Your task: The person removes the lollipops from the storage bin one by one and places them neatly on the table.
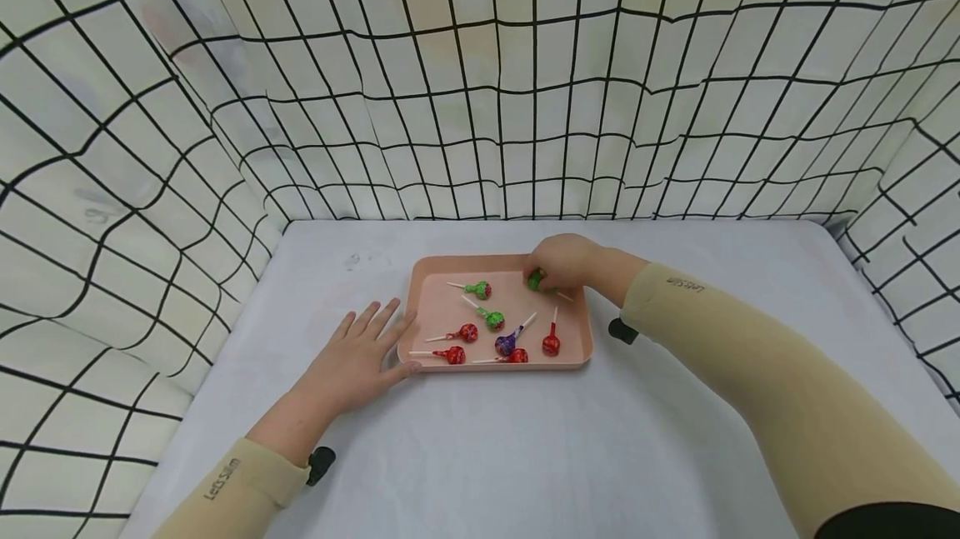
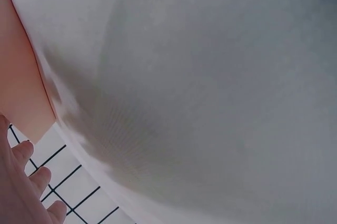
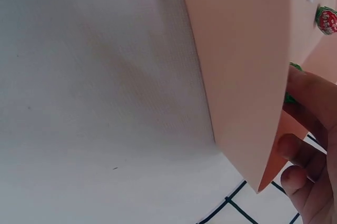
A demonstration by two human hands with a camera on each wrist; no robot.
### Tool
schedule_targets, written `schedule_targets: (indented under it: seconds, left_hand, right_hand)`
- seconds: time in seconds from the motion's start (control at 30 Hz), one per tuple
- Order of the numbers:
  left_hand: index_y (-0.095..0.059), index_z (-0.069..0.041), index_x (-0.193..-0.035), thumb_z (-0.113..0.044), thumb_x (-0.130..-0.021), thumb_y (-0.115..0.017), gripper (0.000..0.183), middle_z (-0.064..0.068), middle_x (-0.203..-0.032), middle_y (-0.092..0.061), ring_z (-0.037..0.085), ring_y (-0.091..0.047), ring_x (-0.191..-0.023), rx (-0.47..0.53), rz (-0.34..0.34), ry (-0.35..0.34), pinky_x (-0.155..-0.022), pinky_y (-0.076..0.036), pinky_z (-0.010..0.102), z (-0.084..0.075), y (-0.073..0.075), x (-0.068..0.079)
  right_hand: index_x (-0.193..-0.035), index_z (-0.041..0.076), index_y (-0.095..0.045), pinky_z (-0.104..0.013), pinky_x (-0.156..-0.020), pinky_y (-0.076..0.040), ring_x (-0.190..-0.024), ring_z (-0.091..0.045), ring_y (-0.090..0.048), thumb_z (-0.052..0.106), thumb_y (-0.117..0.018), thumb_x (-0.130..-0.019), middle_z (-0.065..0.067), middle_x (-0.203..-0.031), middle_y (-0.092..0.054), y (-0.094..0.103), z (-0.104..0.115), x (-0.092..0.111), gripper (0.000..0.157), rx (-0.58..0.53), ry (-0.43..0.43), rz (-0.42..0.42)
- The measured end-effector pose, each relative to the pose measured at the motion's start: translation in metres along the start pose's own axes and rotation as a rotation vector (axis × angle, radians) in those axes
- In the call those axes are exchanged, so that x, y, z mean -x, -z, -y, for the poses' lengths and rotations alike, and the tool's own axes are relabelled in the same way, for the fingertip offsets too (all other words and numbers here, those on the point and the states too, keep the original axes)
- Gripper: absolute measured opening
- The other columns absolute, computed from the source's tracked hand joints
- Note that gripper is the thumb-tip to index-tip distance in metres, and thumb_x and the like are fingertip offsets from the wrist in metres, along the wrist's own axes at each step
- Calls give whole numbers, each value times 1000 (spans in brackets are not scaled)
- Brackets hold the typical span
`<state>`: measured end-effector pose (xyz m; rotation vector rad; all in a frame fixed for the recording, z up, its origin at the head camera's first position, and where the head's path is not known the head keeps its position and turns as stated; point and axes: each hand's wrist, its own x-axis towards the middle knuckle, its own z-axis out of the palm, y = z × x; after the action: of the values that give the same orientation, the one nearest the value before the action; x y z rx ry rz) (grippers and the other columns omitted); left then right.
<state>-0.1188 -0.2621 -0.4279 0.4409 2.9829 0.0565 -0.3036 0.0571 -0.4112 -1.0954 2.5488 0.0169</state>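
Note:
A pink tray (image 1: 431,293) lies on the white-covered table with several wrapped lollipops in it. At its back right corner, my right hand (image 1: 567,262) pinches a green lollipop (image 1: 535,279) by its head; the stick points toward the front right. In the right wrist view the fingers partly hide this green wrapper (image 3: 289,98). My left hand (image 1: 363,360) lies with straight, spread fingers at the tray's left side, thumb by the front left corner. Two green lollipops (image 1: 492,320), a purple lollipop (image 1: 506,345) and several red lollipops (image 1: 551,344) lie in the tray.
White cloth (image 1: 525,456) covers the table around the tray. White panels with a black wire grid (image 1: 534,106) rise behind the table and at both sides. A small black piece (image 1: 321,466) is strapped at the left wrist, another (image 1: 622,331) at the right.

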Motion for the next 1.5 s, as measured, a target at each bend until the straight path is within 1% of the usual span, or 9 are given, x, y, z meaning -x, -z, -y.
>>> schedule_targets:
  seconds: [0.23, 0.37, 0.5, 0.63, 0.77, 0.9, 1.0, 1.23, 1.5]
  left_hand:
    - [-27, -20, -158, -65, -94, -49, 82, 11, -164, -19, 38, -15, -150, 12, 6, 7, -119, -11, 59, -1, 0, 1]
    - [-27, -20, -158, -65, -94, -49, 81, 11, -164, -19, 38, -15, -150, 12, 4, 7, -119, -11, 59, -2, 0, -1]
    - [-26, -20, -159, -65, -94, -48, 82, 11, -165, -18, 38, -14, -150, 16, 5, 6, -119, -11, 60, -3, 0, -2]
    - [-25, -20, -159, -62, -95, -50, 81, 11, -165, -18, 39, -14, -150, 18, 5, 8, -118, -10, 60, -3, -1, -3]
    - [-25, -19, -159, -59, -95, -52, 79, 12, -164, -18, 39, -14, -150, 20, 4, 10, -118, -10, 61, -2, -2, -3]
    - [-25, -20, -159, -59, -95, -52, 79, 12, -164, -18, 39, -15, -149, 16, 0, 8, -118, -10, 61, -1, -2, -3]
    - [-26, -20, -159, -60, -95, -51, 79, 12, -164, -19, 39, -15, -149, 14, 0, 8, -118, -10, 61, -1, -3, -4]
    - [-25, -20, -159, -60, -96, -50, 79, 12, -164, -18, 39, -15, -149, 17, 10, 20, -118, -10, 61, -3, -1, -3]
    - [-25, -20, -159, -63, -95, -48, 80, 13, -164, -18, 40, -14, -149, 17, 15, 27, -118, -10, 62, -3, 0, -3]
  right_hand:
    - [-119, 27, -75, -34, -95, -50, -95, -13, -58, 29, -71, -93, 6, -113, -70, 0, 0, 2, 26, -9, -18, 11]
    - [-122, 29, -73, -32, -88, -51, -90, -12, -57, 30, -70, -92, 8, -109, -70, 4, -1, 5, 30, -21, -18, -15]
    - [-122, 30, -73, -32, -82, -51, -86, -13, -57, 29, -72, -90, 8, -101, -70, 12, -2, 11, 32, -76, -57, -59]
    - [-121, 29, -74, -34, -86, -50, -91, -13, -58, 32, -75, -88, 8, -104, -70, 15, -3, 15, 33, -141, -104, -88]
    - [-119, 29, -75, -35, -91, -49, -95, -12, -59, 32, -76, -87, 9, -111, -71, 15, -3, 18, 33, -171, -124, -100]
    - [-118, 28, -75, -34, -86, -49, -95, -15, -57, 31, -77, -86, 8, -110, -70, 16, -3, 22, 32, -217, -150, -97]
    - [-118, 28, -75, -36, -87, -48, -100, -17, -57, 31, -76, -87, 7, -114, -69, 17, -5, 27, 32, -252, -173, -111]
    - [-120, 27, -74, -42, -97, -48, -121, -22, -56, 33, -76, -89, 5, -121, -69, 23, -19, 42, 32, -309, -166, -183]
    - [-121, 29, -74, -44, -92, -51, -125, -25, -55, 36, -74, -89, 3, -122, -69, 20, -39, 66, 33, -350, -218, -211]
